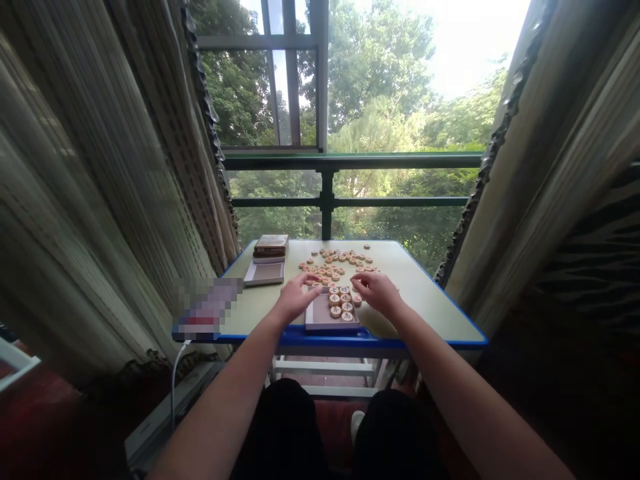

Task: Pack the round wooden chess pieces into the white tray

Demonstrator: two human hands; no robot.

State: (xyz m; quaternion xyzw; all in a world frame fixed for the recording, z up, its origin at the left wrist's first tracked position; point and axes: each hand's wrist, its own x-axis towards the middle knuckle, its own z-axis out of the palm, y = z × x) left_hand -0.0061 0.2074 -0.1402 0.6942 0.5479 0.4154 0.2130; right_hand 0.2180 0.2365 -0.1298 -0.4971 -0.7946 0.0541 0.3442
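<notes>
A shallow open box (pixel 316 313) sits at the table's near edge. Several round wooden Chinese chess pieces (pixel 335 311) with dark characters lie in its right part, while its left part shows bare floor. My left hand (pixel 296 298) is at the box's far left corner, thumb and fingers apart near loose pieces. On the other side, my right hand (pixel 379 292) is beside the box's far right corner with its fingers bent together; whatever they hold is too small to make out. Beyond both hands more pieces (pixel 329 270) are scattered, some with reddish characters.
The pale table (pixel 425 313) has a blue edge. At its back left stand a brown box or book (pixel 271 245) and a second shallow tray (pixel 265 272). A blurred-out object (pixel 207 310) with a white cable (pixel 174 380) is at the left. A green railing (pixel 400 161) runs behind.
</notes>
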